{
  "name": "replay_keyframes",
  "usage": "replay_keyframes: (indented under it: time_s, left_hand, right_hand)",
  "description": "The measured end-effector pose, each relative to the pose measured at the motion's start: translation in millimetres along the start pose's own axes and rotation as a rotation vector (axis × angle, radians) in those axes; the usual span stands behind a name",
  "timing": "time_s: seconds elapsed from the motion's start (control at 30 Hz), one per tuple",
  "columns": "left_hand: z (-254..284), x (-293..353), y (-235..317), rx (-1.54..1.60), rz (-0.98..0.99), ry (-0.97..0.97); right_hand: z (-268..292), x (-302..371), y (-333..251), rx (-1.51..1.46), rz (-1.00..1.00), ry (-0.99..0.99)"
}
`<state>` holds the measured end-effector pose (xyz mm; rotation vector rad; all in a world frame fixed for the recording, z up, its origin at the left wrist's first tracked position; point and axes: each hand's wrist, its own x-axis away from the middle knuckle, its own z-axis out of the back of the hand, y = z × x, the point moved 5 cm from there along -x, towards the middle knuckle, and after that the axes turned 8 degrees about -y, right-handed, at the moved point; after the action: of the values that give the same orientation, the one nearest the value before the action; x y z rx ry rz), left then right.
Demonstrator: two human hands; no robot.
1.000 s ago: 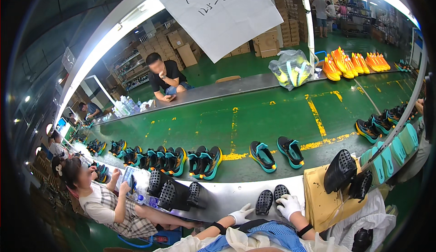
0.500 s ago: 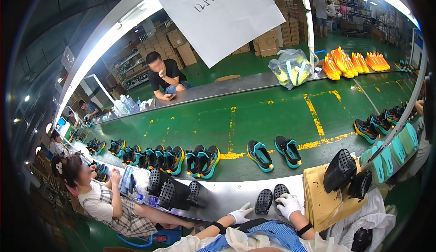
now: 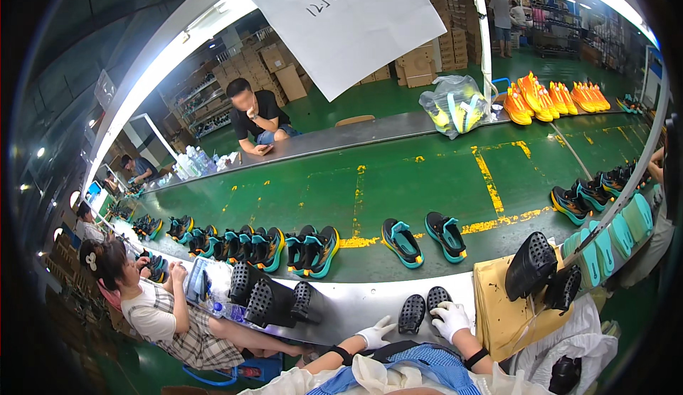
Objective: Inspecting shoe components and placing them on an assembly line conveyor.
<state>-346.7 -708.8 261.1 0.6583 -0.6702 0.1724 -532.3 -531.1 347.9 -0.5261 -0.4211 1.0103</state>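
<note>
Two black, studded, sole-shaped pieces lie side by side on the pale metal bench edge before me: a left studded piece (image 3: pixel 412 314) and a right studded piece (image 3: pixel 438 297). My left hand (image 3: pixel 376 333), in a white glove, rests on the bench left of them, fingers stretched out and holding nothing. White-gloved too, my right hand (image 3: pixel 451 319) lies over the near end of the right piece, fingers spread and touching it. That near end is hidden under the hand. Beyond the pieces, a pair of black-and-teal sports shoes (image 3: pixel 403 243) stands on the green conveyor belt.
Black studded blocks (image 3: pixel 271 304) stand left; another black block (image 3: pixel 531 265) sits on a tan board (image 3: pixel 493 302) at right, near teal insoles (image 3: pixel 604 250). More shoes (image 3: pixel 314 251) line the belt. A co-worker (image 3: pixel 153 306) sits at left. A paper sheet (image 3: pixel 348 28) hangs overhead.
The belt shoes and other surroundings sit slightly further left in the picture, from a small shift of view. Both hands keep their places by the studded pieces.
</note>
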Motion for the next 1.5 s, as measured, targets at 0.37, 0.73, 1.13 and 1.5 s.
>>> replay_keyframes:
  time_s: [0.37, 0.73, 1.13, 1.5]
  left_hand:
    - [-0.6, -7.0, 4.5, 0.0, 0.022, -0.019]
    - [-2.0, -11.6, 9.5, 0.034, 0.009, -0.017]
    - [3.6, -7.2, 25.1, 0.029, 0.009, 0.0]
    - [7.2, -5.6, 37.3, 0.055, 0.024, -0.021]
  right_hand:
    - [3.6, -0.1, 6.4, 0.034, 0.053, 0.011]
    - [3.0, 0.4, 16.5, 0.03, 0.054, 0.014]
    - [7.5, 3.6, 21.9, 0.017, 0.021, -0.002]
    - [10.7, 5.8, 26.1, 0.027, 0.036, -0.008]
